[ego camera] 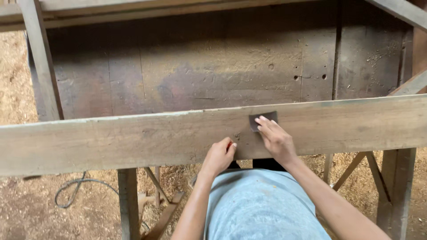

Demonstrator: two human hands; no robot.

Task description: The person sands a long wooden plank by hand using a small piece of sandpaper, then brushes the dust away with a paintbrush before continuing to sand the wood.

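Note:
A long weathered wooden plank (133, 138) runs across the view from left to right. My right hand (275, 138) lies flat on its top face and presses a small dark square of sandpaper (263, 119) under the fingertips. My left hand (219, 157) curls over the plank's near edge, a little to the left, with something small and red barely showing between its fingers; what it is cannot be told. The two hands are about a hand's width apart.
Beyond the plank is a dark worn workbench top (213, 66) with small holes. Wooden legs and braces (128, 202) stand below. A grey cord (73, 191) lies coiled on the sawdust floor (26, 209) at the left.

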